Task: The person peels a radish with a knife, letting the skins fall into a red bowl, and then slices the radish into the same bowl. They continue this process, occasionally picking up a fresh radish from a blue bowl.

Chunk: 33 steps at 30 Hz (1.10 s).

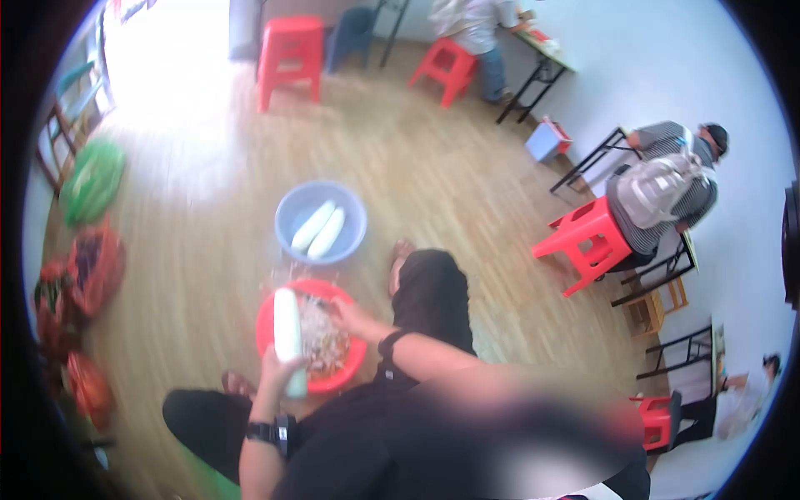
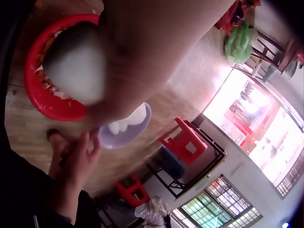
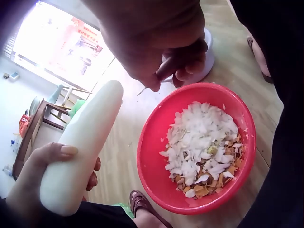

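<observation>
A peeled white radish [image 1: 287, 329] stands tilted over the red basin [image 1: 358, 354], gripped near its lower end by my left hand [image 1: 280, 371]. In the right wrist view, the left thumb lies along the radish [image 3: 80, 142] while the fingers wrap behind it. My right hand [image 1: 352, 319] is over the basin's right side, apart from the radish. Its fingers curl round a dark-handled tool [image 3: 181, 60] with a thin tip; cannot tell its exact kind. White shavings [image 3: 202, 137] and brownish peelings [image 3: 204, 190] lie in the basin.
Beyond the red basin, a blue-grey basin [image 1: 359, 218] holds two peeled radishes [image 1: 320, 229]. Green [image 1: 93, 182] and red bags [image 1: 98, 258] line the left side. Red stools [image 1: 583, 242], folding tables [image 1: 593, 158] and several people stand or sit along the right wall.
</observation>
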Each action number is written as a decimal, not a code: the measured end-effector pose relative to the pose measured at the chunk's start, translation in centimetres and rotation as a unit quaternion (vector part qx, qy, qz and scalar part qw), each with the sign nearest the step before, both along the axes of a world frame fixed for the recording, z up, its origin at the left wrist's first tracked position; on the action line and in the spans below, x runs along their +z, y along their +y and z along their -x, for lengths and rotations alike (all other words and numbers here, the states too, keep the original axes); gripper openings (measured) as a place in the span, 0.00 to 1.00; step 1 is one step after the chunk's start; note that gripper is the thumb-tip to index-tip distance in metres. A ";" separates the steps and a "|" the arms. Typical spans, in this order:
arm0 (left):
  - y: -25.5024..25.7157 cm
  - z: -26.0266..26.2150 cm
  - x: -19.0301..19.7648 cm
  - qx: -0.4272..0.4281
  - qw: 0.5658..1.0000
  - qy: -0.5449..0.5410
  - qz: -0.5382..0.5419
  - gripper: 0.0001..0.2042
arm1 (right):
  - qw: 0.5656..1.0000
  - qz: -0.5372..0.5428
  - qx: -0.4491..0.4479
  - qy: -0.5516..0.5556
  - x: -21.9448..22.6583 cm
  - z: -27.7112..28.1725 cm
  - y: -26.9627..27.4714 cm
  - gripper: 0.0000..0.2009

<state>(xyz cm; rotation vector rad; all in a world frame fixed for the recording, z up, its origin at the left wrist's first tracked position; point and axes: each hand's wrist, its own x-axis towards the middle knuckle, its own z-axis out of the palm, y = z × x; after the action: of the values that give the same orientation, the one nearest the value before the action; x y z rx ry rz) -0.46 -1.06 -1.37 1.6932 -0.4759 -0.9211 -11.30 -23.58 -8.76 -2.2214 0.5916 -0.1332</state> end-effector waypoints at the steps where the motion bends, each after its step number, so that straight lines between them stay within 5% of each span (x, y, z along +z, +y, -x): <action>1: 0.1 -0.1 -0.9 -0.012 0.999 -0.032 -0.021 0.18 | 1.000 0.008 -0.002 0.024 1.0 0.2 0.1 0.15; 4: -0.4 1.0 4.1 -0.064 0.996 0.035 -0.046 0.26 | 0.999 0.009 -0.018 0.041 2.1 0.5 0.6 0.17; 10: -0.4 1.3 1.5 -0.134 0.989 -0.038 -0.046 0.29 | 0.996 0.021 0.012 0.087 4.4 1.3 1.3 0.19; 15: -0.2 0.8 1.5 -0.109 0.991 -0.051 -0.058 0.32 | 0.991 0.064 0.047 0.104 5.2 1.3 0.6 0.19; 20: -0.1 0.3 1.6 -0.076 0.975 -0.087 -0.191 0.32 | 0.980 0.117 0.104 0.125 8.7 2.1 -0.1 0.19; 24: 0.5 -0.9 -3.1 -0.050 0.965 -0.111 -0.233 0.34 | 0.971 0.114 0.102 0.186 12.6 3.3 -0.8 0.22; 27: 0.4 -1.3 -3.8 -0.050 0.964 -0.102 -0.239 0.36 | 0.988 0.106 0.032 0.105 12.4 4.0 -1.6 0.19; 30: 0.2 -0.6 -1.8 -0.036 0.961 -0.116 -0.248 0.35 | 0.997 0.072 -0.001 0.010 9.6 3.9 -2.5 0.21; 32: 0.0 -0.2 0.0 -0.052 0.960 -0.120 -0.248 0.32 | 0.988 -0.145 -0.014 0.041 8.8 3.5 -2.7 0.23; 33: 0.0 -0.3 0.4 -0.050 0.960 -0.123 -0.248 0.32 | 0.989 -0.145 -0.012 0.037 9.5 3.5 -2.5 0.23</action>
<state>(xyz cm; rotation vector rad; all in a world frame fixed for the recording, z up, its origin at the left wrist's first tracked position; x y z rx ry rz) -0.20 -1.08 -0.99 2.2762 -0.5281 -0.9598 -14.81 -26.05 0.78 -1.9428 0.6369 0.0227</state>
